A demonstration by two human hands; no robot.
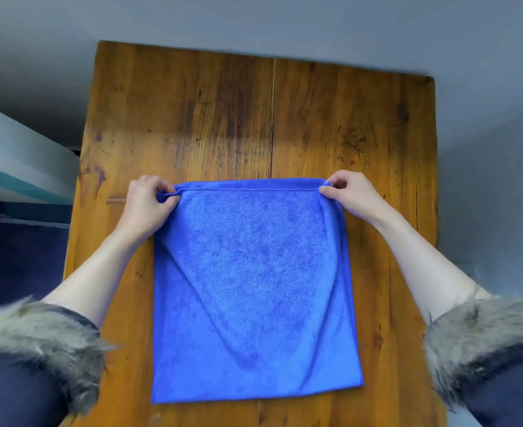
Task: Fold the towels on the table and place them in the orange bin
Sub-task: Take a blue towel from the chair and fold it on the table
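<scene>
A blue towel [254, 288] lies on the wooden table [254, 118], folded over so that two layers meet at its far edge. My left hand [149, 204] pinches the far left corner of the towel. My right hand [351, 194] pinches the far right corner. Both corners are held just above the tabletop, and the cloth sags a little between them. The near edge of the towel lies flat close to the table's front. The orange bin is not in view.
The table's far half is bare wood with a seam down the middle. A grey floor surrounds the table. A pale and teal piece of furniture [13, 161] stands to the left. Fur-trimmed dark sleeves cover my forearms at the bottom corners.
</scene>
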